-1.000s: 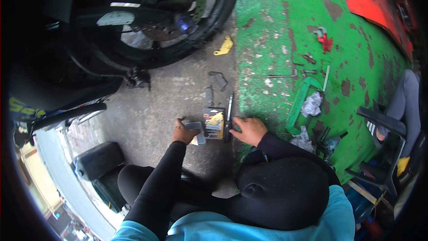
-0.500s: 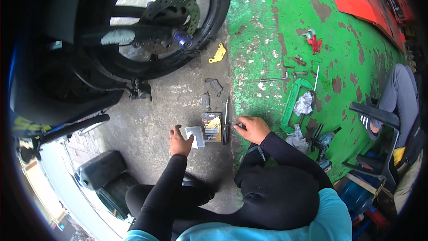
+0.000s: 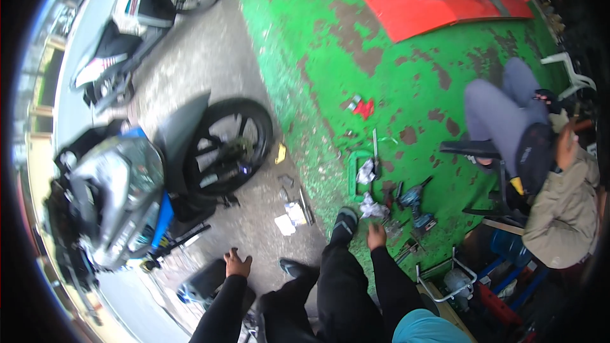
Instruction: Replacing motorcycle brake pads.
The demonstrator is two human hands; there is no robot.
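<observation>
Green floor [image 3: 292, 32] lies beyond the empty left hand [image 3: 237, 264], fingers apart, and the right hand [image 3: 376, 237], its grip unclear.

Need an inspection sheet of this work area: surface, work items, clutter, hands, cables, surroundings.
Surface: green floor, paint worn through in patches; grey concrete alongside.
Work items: yellow part on the concrete near the wheel; screwdriver beside the card pack.
Clutter: drill, crumpled rags and green frame lie loose on the green floor.
Hands: left hand open, nothing seen in it; right hand blurred, grip unclear.
Cables: nothing seen on the floor.
Surroundings: seated person at right; red panel ahead; parked motorcycles upper left.
</observation>
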